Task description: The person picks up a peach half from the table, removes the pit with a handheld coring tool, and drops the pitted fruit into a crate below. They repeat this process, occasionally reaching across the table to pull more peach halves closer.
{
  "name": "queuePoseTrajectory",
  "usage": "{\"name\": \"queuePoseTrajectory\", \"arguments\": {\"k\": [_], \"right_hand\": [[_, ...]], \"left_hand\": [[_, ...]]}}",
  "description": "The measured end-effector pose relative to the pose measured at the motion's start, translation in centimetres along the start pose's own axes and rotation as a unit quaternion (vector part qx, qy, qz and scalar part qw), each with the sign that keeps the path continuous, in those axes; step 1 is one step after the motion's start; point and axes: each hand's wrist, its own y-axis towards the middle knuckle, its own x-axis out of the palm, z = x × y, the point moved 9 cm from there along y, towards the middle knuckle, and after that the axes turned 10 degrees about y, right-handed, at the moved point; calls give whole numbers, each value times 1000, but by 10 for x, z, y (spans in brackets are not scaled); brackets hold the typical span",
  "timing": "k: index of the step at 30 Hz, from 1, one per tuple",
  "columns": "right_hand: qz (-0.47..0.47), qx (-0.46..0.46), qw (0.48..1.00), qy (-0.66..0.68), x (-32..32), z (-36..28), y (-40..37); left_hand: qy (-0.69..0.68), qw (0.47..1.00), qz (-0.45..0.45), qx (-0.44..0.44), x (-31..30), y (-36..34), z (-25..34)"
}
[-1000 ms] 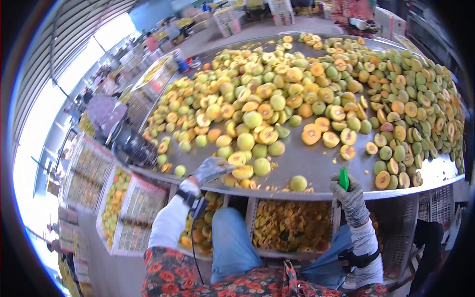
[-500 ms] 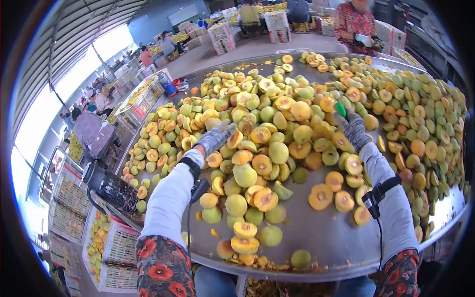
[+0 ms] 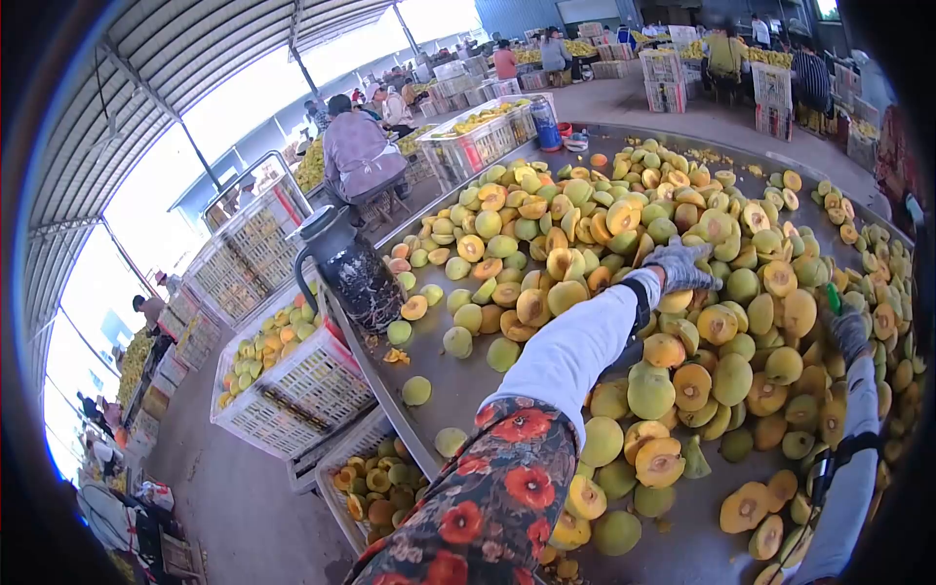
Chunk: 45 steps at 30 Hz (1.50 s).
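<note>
a: what's at the far left of the bench?

b: a crate (image 3: 302, 390) of fruit on the lower left, then a scuffed dark jug (image 3: 359, 283) on the table's (image 3: 429, 385) edge. any writing?

a: red bits on the crate, nothing i can read. the blue can (image 3: 545, 125), near the top centre, has a label too small to make out.

b: and the left hand (image 3: 682, 265)?

a: gloved, right of centre, over the heaped fruit. its fingers are apart and point towards the right of the frame. fruit lies beneath and just beside them; i can't tell if it grips any.

b: what's between the hands?

a: more fruit, whole and cut. one oval piece (image 3: 799, 313) sits at centre right, its long axis running roughly up and down the frame. it's just left of the right hand (image 3: 850, 331), clearly nearer that one than the other.

b: is the right hand bare?

a: gloved too, its fingers clamped on a green handle (image 3: 834, 298) that pokes out towards the top. no brand on it that i can read.
</note>
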Motion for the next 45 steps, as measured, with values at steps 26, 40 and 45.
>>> {"name": "queuePoseTrajectory", "arguments": {"k": [26,40,45], "right_hand": [[171,275,921,218,-235,-124,-315],[-130,239,924,-268,-109,-98,-197],[-114,73,976,-168,-104,-117,-206]], "left_hand": [[168,912,238,287,-61,-403,82],[111,972,209,6,18,-406,17],[96,964,249,10,18,-411,16]]}}
